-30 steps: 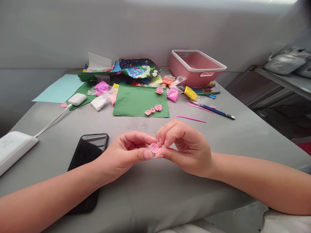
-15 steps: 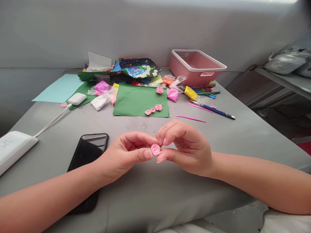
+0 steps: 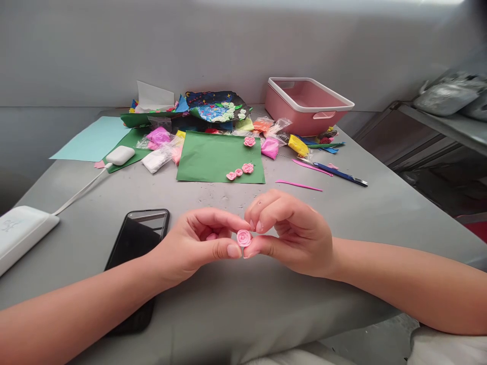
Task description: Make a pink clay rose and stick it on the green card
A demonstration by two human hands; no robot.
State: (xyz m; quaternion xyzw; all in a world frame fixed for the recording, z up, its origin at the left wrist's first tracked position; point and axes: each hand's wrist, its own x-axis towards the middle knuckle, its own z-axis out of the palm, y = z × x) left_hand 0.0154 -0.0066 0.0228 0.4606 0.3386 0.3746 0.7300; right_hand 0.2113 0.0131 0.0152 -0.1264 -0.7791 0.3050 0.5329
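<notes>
The left hand (image 3: 200, 237) and right hand (image 3: 289, 232) meet over the near part of the worktop (image 3: 365, 218), thumbs and fingertips pinching a small pink rose (image 3: 243, 238) from either side. Its spiral of petals looks largely shaped, and four pink flowers (image 3: 247, 168) already lie beyond on a green sheet (image 3: 211, 154); what remains cannot be told. Faint marks on the white power bank (image 3: 28, 235), far left, are unreadable.

We observe 1 coiled pink rose (image 3: 244, 238) held at the fingertips of the left hand (image 3: 194, 244) and right hand (image 3: 292, 237) above the grey desk (image 3: 216, 314). We note 4 pink flowers (image 3: 247, 168) on the green sheet (image 3: 213, 158) beyond, 1 black phone (image 3: 139, 233) partly hidden by the left forearm (image 3: 99, 295), and 1 white-rimmed pink box (image 3: 283, 109) at the rear.
</notes>
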